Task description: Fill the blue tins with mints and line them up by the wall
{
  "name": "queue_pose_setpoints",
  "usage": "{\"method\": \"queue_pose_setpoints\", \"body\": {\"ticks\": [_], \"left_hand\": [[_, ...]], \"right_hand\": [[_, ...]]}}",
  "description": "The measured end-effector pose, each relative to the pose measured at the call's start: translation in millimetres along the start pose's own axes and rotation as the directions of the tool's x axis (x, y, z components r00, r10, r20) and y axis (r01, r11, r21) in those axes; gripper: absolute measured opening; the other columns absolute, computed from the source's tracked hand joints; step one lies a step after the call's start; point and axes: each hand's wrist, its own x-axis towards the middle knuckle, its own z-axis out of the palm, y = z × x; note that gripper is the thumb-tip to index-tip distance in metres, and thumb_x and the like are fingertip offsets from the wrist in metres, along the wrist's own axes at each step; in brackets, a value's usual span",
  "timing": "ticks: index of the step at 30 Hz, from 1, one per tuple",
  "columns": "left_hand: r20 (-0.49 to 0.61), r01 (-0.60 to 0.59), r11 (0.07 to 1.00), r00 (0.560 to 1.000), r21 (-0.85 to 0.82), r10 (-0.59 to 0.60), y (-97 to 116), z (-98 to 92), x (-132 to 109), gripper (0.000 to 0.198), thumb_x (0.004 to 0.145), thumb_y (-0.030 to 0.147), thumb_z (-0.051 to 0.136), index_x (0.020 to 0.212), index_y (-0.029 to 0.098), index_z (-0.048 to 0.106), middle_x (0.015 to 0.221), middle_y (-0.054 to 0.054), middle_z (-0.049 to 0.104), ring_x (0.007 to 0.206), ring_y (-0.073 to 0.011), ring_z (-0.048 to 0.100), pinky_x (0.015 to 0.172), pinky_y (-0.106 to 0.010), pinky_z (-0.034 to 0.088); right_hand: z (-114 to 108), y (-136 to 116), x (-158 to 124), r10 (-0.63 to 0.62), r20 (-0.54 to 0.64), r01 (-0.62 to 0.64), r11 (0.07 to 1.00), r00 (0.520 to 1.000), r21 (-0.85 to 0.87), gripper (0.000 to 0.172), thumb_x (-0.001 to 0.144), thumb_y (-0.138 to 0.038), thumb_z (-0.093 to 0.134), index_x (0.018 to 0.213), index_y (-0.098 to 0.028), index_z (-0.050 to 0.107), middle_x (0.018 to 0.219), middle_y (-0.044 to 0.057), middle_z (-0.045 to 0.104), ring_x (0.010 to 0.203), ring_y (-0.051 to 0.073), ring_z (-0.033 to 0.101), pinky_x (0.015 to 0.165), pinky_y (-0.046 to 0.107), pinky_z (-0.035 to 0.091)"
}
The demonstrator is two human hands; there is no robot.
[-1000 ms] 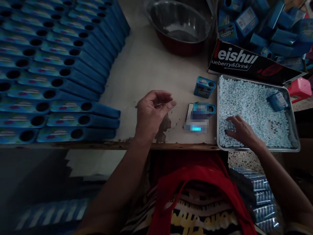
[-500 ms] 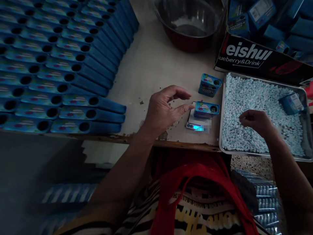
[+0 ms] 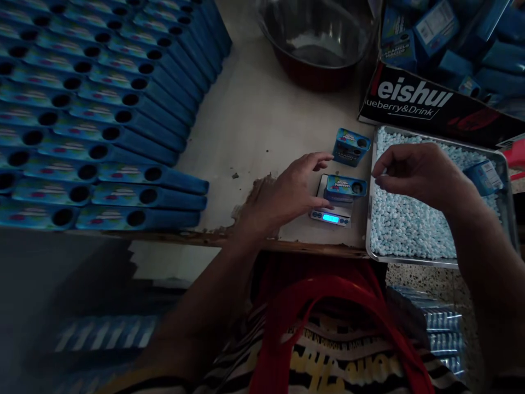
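Note:
A small blue printed box (image 3: 334, 186) with a round hole in its top stands on a digital scale (image 3: 330, 219) with a lit display. My left hand (image 3: 291, 189) is open beside it, thumb near the box's front side and fingers stretched past its back. Over the tray's left side hovers my right hand (image 3: 426, 172), fingertips pinched together; whatever is between them is hidden. Small pale blue and white pellets (image 3: 410, 230) fill the metal tray (image 3: 369, 241) beneath it. Behind the scale stands a second blue box (image 3: 350, 148). Another blue box (image 3: 484, 178) lies tilted among the pellets.
Tight rows of blue boxes (image 3: 135, 142) with round holes cover the table's left side. At the back are a large basin (image 3: 324, 71) and a black carton (image 3: 410, 96) heaped with blue boxes. The worn table edge (image 3: 311, 246) runs close to my body.
My right hand has risen from low over the pellets and come left and away from my body, towards the box on the scale. My left hand has shifted slightly right, closer around that box.

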Motion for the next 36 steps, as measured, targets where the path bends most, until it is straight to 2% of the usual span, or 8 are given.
{"method": "queue_pose_setpoints", "body": {"ticks": [11,14,19,21,23,29,33,36], "left_hand": [[0.015,0.038,0.990,0.999,-0.139,-0.037,-16,6.2,4,0.076,0.074,0.030,0.098,0.144,0.030,0.069,0.148,-0.009,0.070,0.136,-0.0329,0.069,0.116,-0.048,0.058],[-0.002,0.026,0.994,1.000,-0.104,-0.026,-18,-2.5,1,0.075,0.073,0.032,0.099,0.143,0.031,0.072,0.148,-0.009,0.070,0.130,-0.0327,0.070,0.113,-0.048,0.059],[-0.059,-0.038,0.994,0.998,-0.101,0.032,-23,-21.5,-2,0.067,0.073,0.036,0.101,0.135,0.030,0.077,0.138,-0.009,0.074,0.124,-0.0327,0.072,0.110,-0.049,0.061],[-0.086,-0.053,0.992,0.995,-0.115,0.043,-22,-25.6,-1,0.061,0.075,0.035,0.100,0.132,0.029,0.078,0.134,-0.009,0.075,0.122,-0.0319,0.072,0.109,-0.048,0.061],[-0.105,-0.072,0.990,0.993,-0.120,0.059,-20,-26.3,2,0.057,0.077,0.032,0.099,0.129,0.028,0.079,0.131,-0.008,0.076,0.119,-0.0308,0.073,0.108,-0.048,0.061],[-0.102,-0.057,0.996,0.994,-0.075,0.049,-10,-22.1,7,0.056,0.074,0.025,0.101,0.125,0.027,0.080,0.127,-0.006,0.078,0.116,-0.0282,0.073,0.105,-0.042,0.061],[-0.073,-0.048,0.999,0.996,-0.026,0.046,-8,-27.2,5,0.052,0.075,0.034,0.101,0.122,0.028,0.080,0.128,-0.006,0.079,0.113,-0.0281,0.073,0.103,-0.041,0.061],[-0.016,-0.071,0.997,0.997,0.002,0.071,-6,-32.7,5,0.053,0.075,0.041,0.101,0.122,0.028,0.080,0.129,-0.006,0.079,0.113,-0.0287,0.074,0.102,-0.040,0.061]], "right_hand": [[22,-19,10,-0.145,0.162,0.200,0.888,0.976,-0.414,0.022,0.087,-0.008,0.070,0.095,-0.022,0.085,0.093,0.003,0.079,0.079,0.016,0.067,0.073,0.027,0.047],[12,-14,3,-0.142,0.090,0.166,0.889,0.986,-0.426,0.024,0.089,-0.008,0.068,0.096,-0.023,0.086,0.095,0.004,0.079,0.082,0.017,0.070,0.077,0.029,0.050],[-1,53,-26,0.096,-0.076,-0.122,0.828,0.992,-0.547,0.019,0.088,-0.020,0.079,0.106,-0.024,0.084,0.098,0.007,0.080,0.081,0.023,0.072,0.077,0.036,0.053],[9,88,-40,0.137,-0.022,-0.126,0.820,0.990,-0.558,0.042,0.084,-0.026,0.084,0.126,-0.023,0.079,0.121,0.012,0.078,0.090,0.026,0.074,0.079,0.038,0.056],[22,115,-52,0.101,-0.015,-0.092,0.813,0.995,-0.575,0.044,0.089,-0.028,0.078,0.132,-0.019,0.075,0.132,0.017,0.073,0.098,0.028,0.074,0.081,0.038,0.056],[16,130,-66,0.186,-0.168,-0.247,0.822,0.968,-0.513,0.018,0.089,-0.030,0.069,0.098,-0.022,0.082,0.086,0.007,0.077,0.073,0.023,0.070,0.069,0.033,0.047],[-11,116,-63,0.315,-0.206,-0.369,0.867,0.926,-0.334,0.022,0.082,-0.039,0.078,0.094,-0.023,0.087,0.062,0.001,0.069,0.062,0.020,0.066,0.063,0.033,0.044],[-18,90,-52,0.280,-0.220,-0.333,0.907,0.934,-0.257,0.021,0.080,-0.039,0.080,0.092,-0.023,0.088,0.060,0.000,0.066,0.059,0.017,0.058,0.060,0.033,0.041]]}}
